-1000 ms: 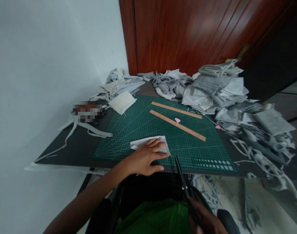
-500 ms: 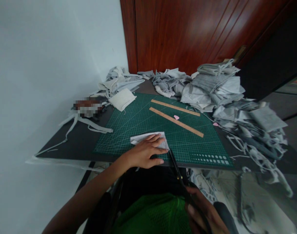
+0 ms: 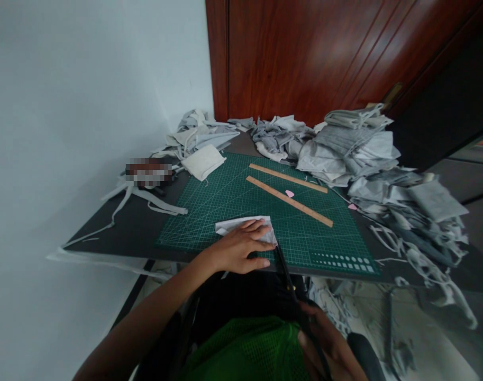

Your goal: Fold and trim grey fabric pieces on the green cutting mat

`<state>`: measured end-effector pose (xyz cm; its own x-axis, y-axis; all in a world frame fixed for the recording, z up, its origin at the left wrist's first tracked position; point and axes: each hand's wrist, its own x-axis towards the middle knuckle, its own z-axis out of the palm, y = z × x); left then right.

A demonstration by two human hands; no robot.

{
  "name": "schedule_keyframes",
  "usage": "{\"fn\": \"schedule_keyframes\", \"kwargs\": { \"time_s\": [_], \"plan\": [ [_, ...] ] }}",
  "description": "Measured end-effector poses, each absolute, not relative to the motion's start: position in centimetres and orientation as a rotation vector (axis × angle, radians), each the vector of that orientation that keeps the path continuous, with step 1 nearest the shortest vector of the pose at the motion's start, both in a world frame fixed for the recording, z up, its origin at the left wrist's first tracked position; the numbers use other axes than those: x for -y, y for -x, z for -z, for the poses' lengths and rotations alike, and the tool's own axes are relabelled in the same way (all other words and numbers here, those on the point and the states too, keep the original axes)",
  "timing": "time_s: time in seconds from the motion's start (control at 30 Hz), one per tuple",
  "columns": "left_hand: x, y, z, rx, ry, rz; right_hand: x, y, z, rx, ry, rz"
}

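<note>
My left hand (image 3: 241,247) lies flat with its fingers spread, pressing a folded piece of pale grey cloth (image 3: 271,236) onto the green cutting mat (image 3: 209,196). Part of the cloth is hidden under the palm. In my right hand (image 3: 324,338), low in the view, is a pair of long black scissors (image 3: 287,275). Their tips point up and away from me and meet the cloth's right corner, just beside my left fingertips. The blades look nearly closed.
Two wooden rulers (image 3: 291,202) and a small pink piece (image 3: 289,193) lie on the mat. Piles of grey cloth (image 3: 344,148) stand at the back and right. A cream folded cloth (image 3: 203,162) and strips (image 3: 162,206) lie left. The table's front edge is close to me.
The whole view has shifted slightly. The scissor blades, a little apart before, now look closer together. My left hand stays on the cloth.
</note>
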<state>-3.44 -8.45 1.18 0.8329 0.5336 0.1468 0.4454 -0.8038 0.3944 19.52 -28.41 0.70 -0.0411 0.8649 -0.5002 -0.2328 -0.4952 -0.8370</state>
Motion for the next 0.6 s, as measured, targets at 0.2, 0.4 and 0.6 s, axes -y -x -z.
{"fn": "schedule_keyframes", "kwargs": {
  "time_s": [0.2, 0.4, 0.6],
  "plan": [
    [8.5, 3.4, -1.4, -0.747, -2.668, -0.337, 28.2, -19.9, 0.9, 0.819, 1.418, -1.655],
    [8.5, 3.5, -1.3, -0.744, -2.641, -0.352, 28.3, -20.2, 2.4, 0.821, 1.397, -1.652],
    [8.5, 3.5, -1.3, -0.729, -2.652, -0.377, 28.1, -20.7, 2.7, 0.889, 1.435, -1.658]
  ]
}}
